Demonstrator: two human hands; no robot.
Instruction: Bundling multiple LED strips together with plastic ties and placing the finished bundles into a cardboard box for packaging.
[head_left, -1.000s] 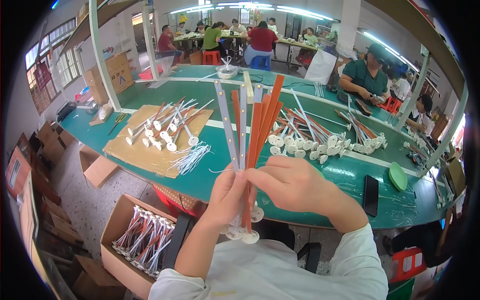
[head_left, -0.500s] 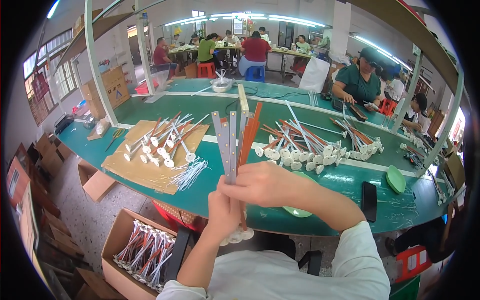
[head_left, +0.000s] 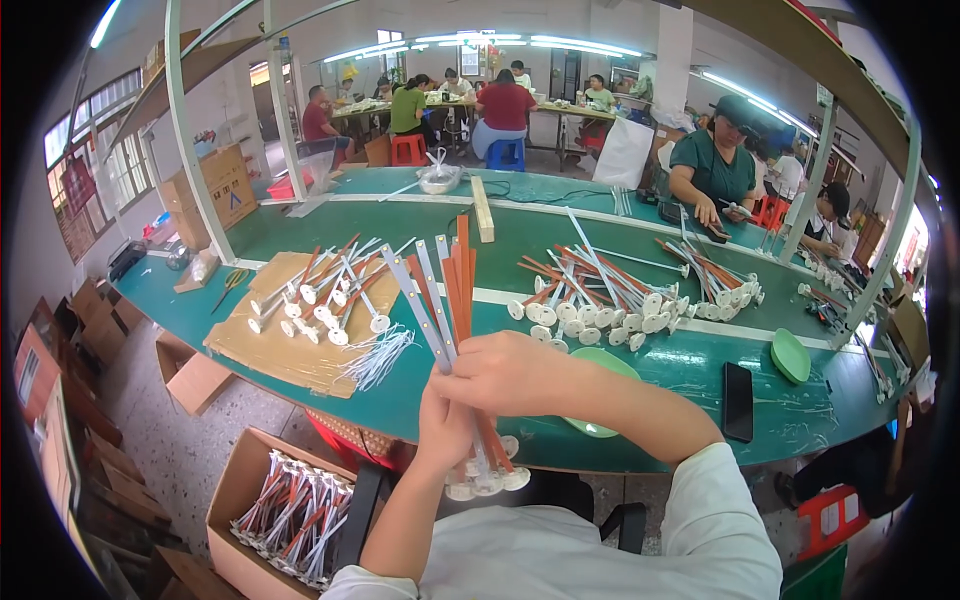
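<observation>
In front of my chest I hold a bundle of LED strips (head_left: pixel 430 290), some showing grey faces with small yellow squares, others orange-brown. Round white discs (head_left: pixel 487 480) sit at the bundle's lower end. My left hand (head_left: pixel 447 428) is wrapped round the strips above the discs. Just above it my right hand (head_left: pixel 505 372) is closed on the strips, its fingers partly hidden. The strips fan out upward over the green table (head_left: pixel 460 335). Past my right hand lies a pile of similar strips (head_left: pixel 600 300), and another pile (head_left: pixel 330 290) rests on flat cardboard (head_left: pixel 270 345) at the left.
White ties (head_left: pixel 380 358) lie on the cardboard's edge, with scissors (head_left: pixel 230 285) farther left. A green dish (head_left: pixel 790 356), a black phone (head_left: pixel 738 402) and a wooden block (head_left: pixel 482 210) are on the table. Below left, a carton (head_left: pixel 222 515) holds more strips. A co-worker (head_left: pixel 712 165) sits across the table.
The strips have spread apart and lean more to the left, with more orange-brown showing. More white discs are visible below my left hand. Both hands stay closed round the bundle.
</observation>
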